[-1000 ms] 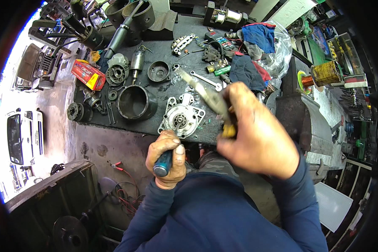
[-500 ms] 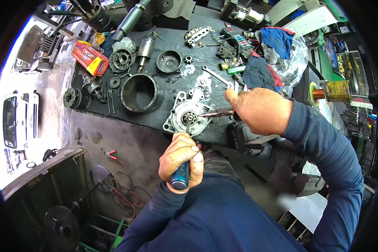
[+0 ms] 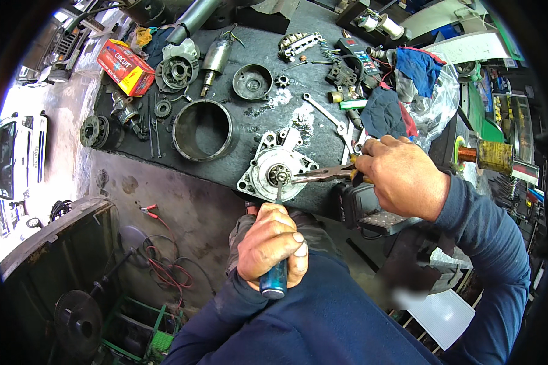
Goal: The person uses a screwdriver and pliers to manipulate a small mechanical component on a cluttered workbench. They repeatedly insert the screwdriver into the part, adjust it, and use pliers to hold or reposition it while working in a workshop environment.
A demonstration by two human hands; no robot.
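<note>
My left hand [image 3: 270, 246] is closed around the blue handle of a screwdriver [image 3: 275, 283]. Its shaft runs forward to the small toothed gear [image 3: 279, 175] in the middle of a silver metal end housing [image 3: 263, 159], at the bench's near edge. From the right, my right hand [image 3: 405, 176] grips a pair of long-nosed pliers [image 3: 327, 174] with yellow-marked handles. Their narrow jaws reach in beside the gear; whether they pinch anything is too small to tell. The housing lies flat with its gear facing up.
Left of the housing stands an open metal cylinder [image 3: 202, 131], with a round cap [image 3: 252, 81] and an armature [image 3: 217, 61] beyond. Wrenches [image 3: 324, 111], cloths [image 3: 383, 112] and a multimeter [image 3: 358, 58] lie to the right. A red box [image 3: 126, 67] sits far left.
The whole view has shifted a little. My right hand has turned slightly back from the housing, baring more of the pliers' handles. Both tools stay at the gear.
</note>
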